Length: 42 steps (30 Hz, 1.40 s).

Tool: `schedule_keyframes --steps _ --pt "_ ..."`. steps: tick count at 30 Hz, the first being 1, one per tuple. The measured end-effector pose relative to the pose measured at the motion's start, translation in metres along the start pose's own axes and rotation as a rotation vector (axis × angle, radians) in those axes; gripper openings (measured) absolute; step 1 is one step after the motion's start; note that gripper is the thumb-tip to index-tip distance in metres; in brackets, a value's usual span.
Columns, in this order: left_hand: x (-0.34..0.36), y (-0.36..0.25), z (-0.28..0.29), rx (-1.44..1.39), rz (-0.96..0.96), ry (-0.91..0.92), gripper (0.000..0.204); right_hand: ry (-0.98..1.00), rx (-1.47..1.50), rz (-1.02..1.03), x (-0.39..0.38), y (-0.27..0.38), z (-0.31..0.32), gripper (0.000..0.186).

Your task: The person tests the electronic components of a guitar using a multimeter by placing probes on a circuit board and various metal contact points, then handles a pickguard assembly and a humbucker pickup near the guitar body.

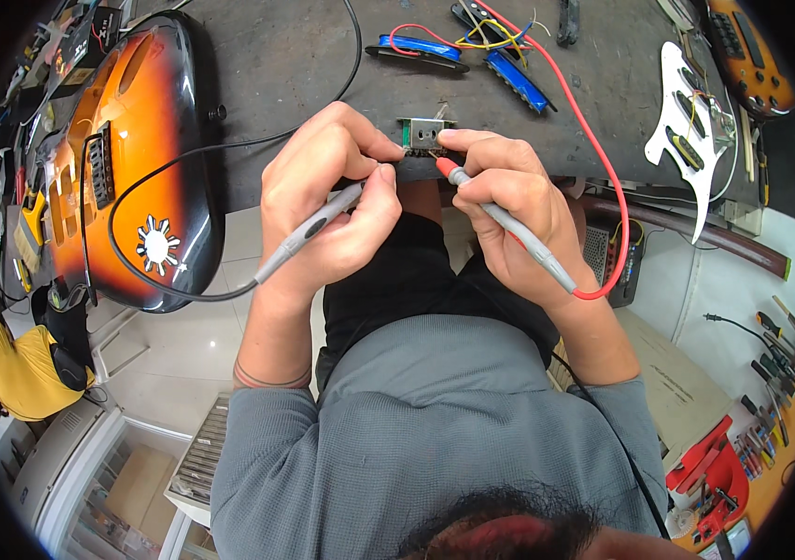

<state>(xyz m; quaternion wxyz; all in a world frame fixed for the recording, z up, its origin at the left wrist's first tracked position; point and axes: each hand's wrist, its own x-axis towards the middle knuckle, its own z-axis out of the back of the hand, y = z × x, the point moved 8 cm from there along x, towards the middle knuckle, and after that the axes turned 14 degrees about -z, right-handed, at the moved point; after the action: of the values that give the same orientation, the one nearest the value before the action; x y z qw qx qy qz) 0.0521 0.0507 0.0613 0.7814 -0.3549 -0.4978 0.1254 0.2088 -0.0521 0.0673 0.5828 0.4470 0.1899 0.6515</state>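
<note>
The small switch component (426, 134) sits at the table's (304, 56) near edge, pinched between both thumbs, left hand (327, 201) clamped on the black-leaded probe (309, 231), right hand (509, 210) on the red-tipped one (507, 221) (both probes slanting up toward it).

I count two test probes, one in my left hand (323, 201) and one in my right hand (509, 215). On the worktop (285, 65) lie one sunburst guitar body (136, 140), one small switch (425, 135), two blue pickups (416, 49) (517, 82) and one white pickguard (687, 131).
</note>
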Motion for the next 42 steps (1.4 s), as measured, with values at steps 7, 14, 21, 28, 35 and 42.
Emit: schedule_keyframes --steps 7,14,21,28,35,42 --pt "-0.003 0.007 -0.001 -0.088 0.09 -0.06 0.023 -0.001 0.021 -0.006 0.001 0.0 0.001 0.048" --pt "0.007 0.013 0.01 -0.509 0.061 -0.138 0.011 -0.019 0.039 0.012 0.001 0.001 0.0 0.046" --pt "0.061 0.001 -0.01 0.322 0.069 0.543 0.047 -0.027 0.0 -0.005 -0.001 -0.001 0.003 0.042" --pt "0.052 0.013 -0.028 0.2 -0.033 0.725 0.057 -0.021 0.063 0.005 -0.004 -0.007 0.001 0.041" --pt "0.055 0.015 -0.033 0.199 -0.07 0.752 0.053 -0.012 0.035 0.01 -0.005 -0.009 0.002 0.043" --pt "0.054 0.015 -0.032 0.241 -0.093 0.753 0.052 0.002 0.029 -0.013 -0.003 -0.006 0.002 0.044"
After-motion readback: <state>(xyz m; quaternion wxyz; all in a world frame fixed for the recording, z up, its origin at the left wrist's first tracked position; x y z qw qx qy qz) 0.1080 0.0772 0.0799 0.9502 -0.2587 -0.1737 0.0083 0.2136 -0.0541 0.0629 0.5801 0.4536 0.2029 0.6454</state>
